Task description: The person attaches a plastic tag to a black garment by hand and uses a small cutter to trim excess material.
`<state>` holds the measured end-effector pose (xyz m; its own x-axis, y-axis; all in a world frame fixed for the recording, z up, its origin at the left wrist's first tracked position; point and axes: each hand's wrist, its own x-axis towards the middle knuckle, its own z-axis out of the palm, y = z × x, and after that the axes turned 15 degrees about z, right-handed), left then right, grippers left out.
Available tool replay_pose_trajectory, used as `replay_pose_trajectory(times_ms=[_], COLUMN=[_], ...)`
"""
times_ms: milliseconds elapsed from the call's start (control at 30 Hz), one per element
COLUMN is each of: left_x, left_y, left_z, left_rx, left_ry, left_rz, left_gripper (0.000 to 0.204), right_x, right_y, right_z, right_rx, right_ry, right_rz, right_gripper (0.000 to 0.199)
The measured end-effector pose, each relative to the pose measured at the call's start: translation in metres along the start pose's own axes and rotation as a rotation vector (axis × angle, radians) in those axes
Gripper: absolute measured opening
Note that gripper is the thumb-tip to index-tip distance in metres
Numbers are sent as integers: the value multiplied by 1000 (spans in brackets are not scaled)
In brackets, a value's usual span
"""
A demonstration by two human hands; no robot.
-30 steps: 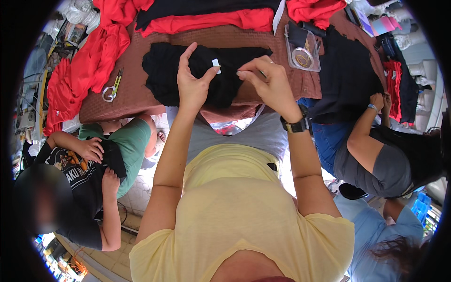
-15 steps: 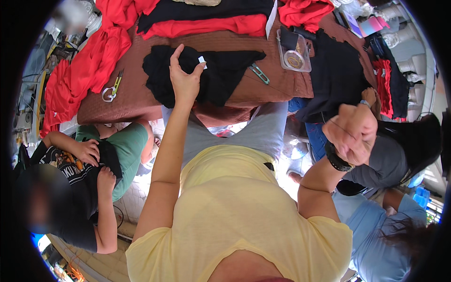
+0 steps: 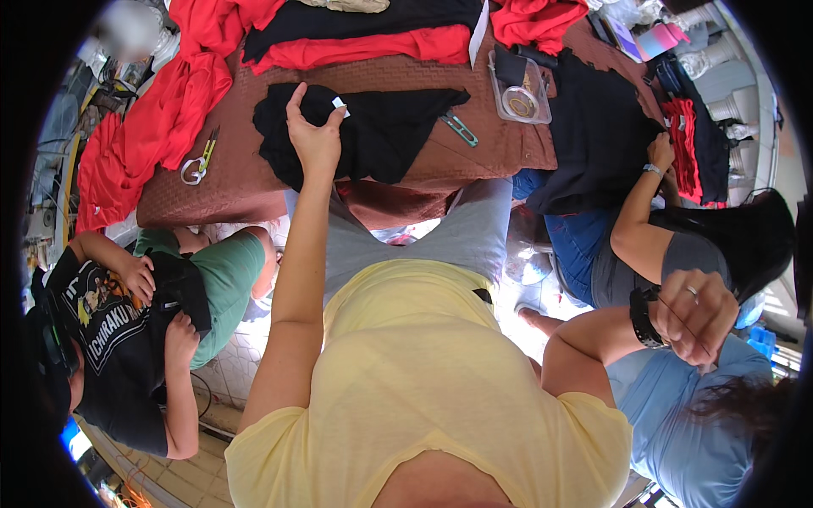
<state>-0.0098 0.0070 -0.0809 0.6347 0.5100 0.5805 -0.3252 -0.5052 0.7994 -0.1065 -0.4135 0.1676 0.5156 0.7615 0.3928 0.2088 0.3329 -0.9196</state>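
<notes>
A dark cloth (image 3: pixel 385 135) lies crumpled on the brown-covered table in front of me, with a small white label (image 3: pixel 340 107) on it. My left hand (image 3: pixel 315 146) grips this black cloth, its thumb tip at the label and its index finger stretched apart. The other fingers are hidden. Far out to the right, beyond the table, my right hand (image 3: pixel 696 315) is raised with fingers pinched together. A fine dark thread shows across those fingers; whether a needle is there too I cannot make out. Teal thread snips (image 3: pixel 459 129) rest beside the cloth's right end.
Yellow-handled scissors (image 3: pixel 200 165) lie left on the table (image 3: pixel 229 190). A clear box (image 3: pixel 519 89) with small supplies stands to the right. Red garments (image 3: pixel 161 118) heap at the left. One co-worker (image 3: pixel 127 339) sits left; others sit right, one handling black fabric (image 3: pixel 597 127) near my right arm.
My right hand has swung farther right and toward me, drawing away from the cloth. My left hand stays at the label. The right-hand co-worker's hand now shows more on the black fabric.
</notes>
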Motion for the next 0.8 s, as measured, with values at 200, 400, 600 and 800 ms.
replay_pose_trajectory(times_ms=[200, 400, 600, 800], left_x=[1, 0, -1, -6], left_y=[-5, -7, 11, 27], left_z=[-4, -11, -16, -30], left_rx=[-46, -81, -317, -546], left_ry=[31, 60, -15, -123], left_rz=[-64, -97, -242, -442], left_gripper=[73, 72, 68, 66], right_x=[-27, -31, -3, 115], right_y=[-11, -20, 14, 164], right_z=[19, 7, -5, 5], right_rx=[-141, -954, -635, -305], right_ry=[438, 873, 668, 607], right_rz=[-162, -401, -332, 319], right_gripper=[15, 18, 4, 10])
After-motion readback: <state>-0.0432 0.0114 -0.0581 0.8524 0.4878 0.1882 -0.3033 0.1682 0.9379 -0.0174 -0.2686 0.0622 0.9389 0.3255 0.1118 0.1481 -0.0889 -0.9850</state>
